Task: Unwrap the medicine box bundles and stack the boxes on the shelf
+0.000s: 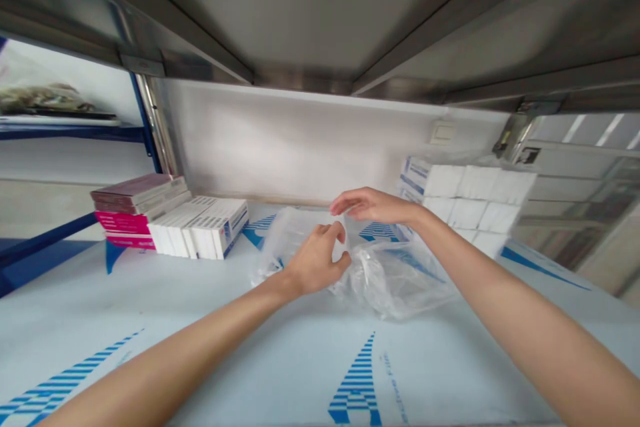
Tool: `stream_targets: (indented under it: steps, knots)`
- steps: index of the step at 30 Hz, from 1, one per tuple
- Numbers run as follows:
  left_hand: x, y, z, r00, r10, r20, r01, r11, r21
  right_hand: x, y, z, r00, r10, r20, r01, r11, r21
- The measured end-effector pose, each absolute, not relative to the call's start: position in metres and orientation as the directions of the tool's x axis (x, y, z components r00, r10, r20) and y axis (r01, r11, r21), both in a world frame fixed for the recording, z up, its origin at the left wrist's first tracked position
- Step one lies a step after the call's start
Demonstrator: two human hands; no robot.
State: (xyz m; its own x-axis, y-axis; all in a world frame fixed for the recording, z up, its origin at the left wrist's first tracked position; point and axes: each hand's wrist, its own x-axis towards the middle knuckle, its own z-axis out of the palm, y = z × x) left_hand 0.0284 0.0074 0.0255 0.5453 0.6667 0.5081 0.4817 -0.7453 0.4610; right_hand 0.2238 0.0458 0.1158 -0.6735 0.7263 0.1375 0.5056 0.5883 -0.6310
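My left hand (320, 259) is over clear plastic bags, its fingers curled and its thumb apart from them, with nothing visible between. Just beyond it to the right, my right hand (373, 205) hovers palm down, fingers stretched and slightly bent, holding nothing that I can see. One crumpled clear plastic bag (400, 283) lies below my right wrist. Another piece of clear plastic (283, 233) spreads behind my left hand. Whether the two pieces are joined is hidden by my hands.
White boxes (205, 227) stand in a row at the left, beside a stack of pink and maroon boxes (133, 213). At the right is a plastic-wrapped block of white boxes (470, 200). A metal shelf (305, 13) hangs low above the film-covered surface (270, 373).
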Motion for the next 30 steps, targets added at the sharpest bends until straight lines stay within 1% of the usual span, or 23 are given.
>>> stream_targets:
  steps: [1, 3, 5, 8, 10, 11, 13, 15, 19, 20, 22, 24, 25, 27, 29, 30]
  knots:
    - [0.033, 0.007, 0.024, 0.543, 0.665, 0.512, 0.474, -0.746, 0.468, 0.235, 0.036, 0.109, -0.691, 0.698, 0.185, 0.433, 0.606, -0.668]
    - [0.039, 0.005, 0.021, 0.54, 0.648, 0.538, 0.437, -0.762, 0.478, 0.252, 0.016, 0.095, -0.701, 0.666, 0.254, 0.381, 0.651, -0.656]
    - [0.04, 0.001, 0.017, 0.53, 0.614, 0.585, 0.384, -0.789, 0.48, 0.26, -0.002, 0.082, -0.691, 0.661, 0.292, 0.414, 0.693, -0.591]
    - [0.034, -0.005, 0.011, 0.535, 0.553, 0.639, 0.33, -0.833, 0.445, 0.262, -0.023, 0.065, -0.629, 0.677, 0.381, 0.502, 0.729, -0.466]
    - [0.029, -0.009, 0.009, 0.564, 0.527, 0.636, 0.32, -0.849, 0.421, 0.264, -0.031, 0.057, -0.589, 0.677, 0.442, 0.528, 0.736, -0.423]
    - [0.026, -0.01, 0.009, 0.581, 0.519, 0.627, 0.317, -0.854, 0.414, 0.266, -0.034, 0.054, -0.591, 0.669, 0.451, 0.522, 0.743, -0.418]
    - [0.023, -0.011, 0.01, 0.602, 0.506, 0.618, 0.307, -0.861, 0.406, 0.27, -0.037, 0.052, -0.643, 0.645, 0.414, 0.485, 0.761, -0.432]
    - [0.021, -0.011, 0.01, 0.618, 0.489, 0.615, 0.299, -0.87, 0.392, 0.273, -0.039, 0.054, -0.704, 0.635, 0.319, 0.479, 0.755, -0.447]
    - [0.015, -0.01, 0.009, 0.631, 0.458, 0.626, 0.285, -0.887, 0.362, 0.262, -0.035, 0.068, -0.725, 0.669, 0.162, 0.568, 0.714, -0.409]
    - [0.013, -0.01, 0.008, 0.629, 0.458, 0.627, 0.282, -0.887, 0.365, 0.257, -0.033, 0.072, -0.736, 0.663, 0.136, 0.561, 0.709, -0.427]
    - [0.008, -0.011, 0.007, 0.632, 0.466, 0.618, 0.276, -0.882, 0.383, 0.248, -0.028, 0.082, -0.762, 0.639, 0.104, 0.511, 0.692, -0.51]
    - [0.003, -0.014, 0.008, 0.644, 0.469, 0.604, 0.252, -0.876, 0.411, 0.24, -0.022, 0.091, -0.757, 0.64, 0.132, 0.446, 0.654, -0.611]
    - [0.001, -0.015, 0.009, 0.649, 0.468, 0.6, 0.231, -0.873, 0.43, 0.237, -0.021, 0.093, -0.731, 0.66, 0.174, 0.409, 0.628, -0.662]
    - [-0.002, -0.019, 0.012, 0.64, 0.472, 0.606, 0.177, -0.858, 0.482, 0.232, -0.019, 0.094, -0.605, 0.744, 0.283, 0.318, 0.552, -0.771]
    - [-0.003, -0.024, 0.015, 0.623, 0.491, 0.609, 0.128, -0.832, 0.539, 0.228, -0.018, 0.089, -0.37, 0.86, 0.35, 0.189, 0.439, -0.878]
    - [-0.003, -0.026, 0.016, 0.616, 0.502, 0.607, 0.109, -0.818, 0.565, 0.227, -0.018, 0.084, -0.232, 0.904, 0.358, 0.107, 0.39, -0.915]
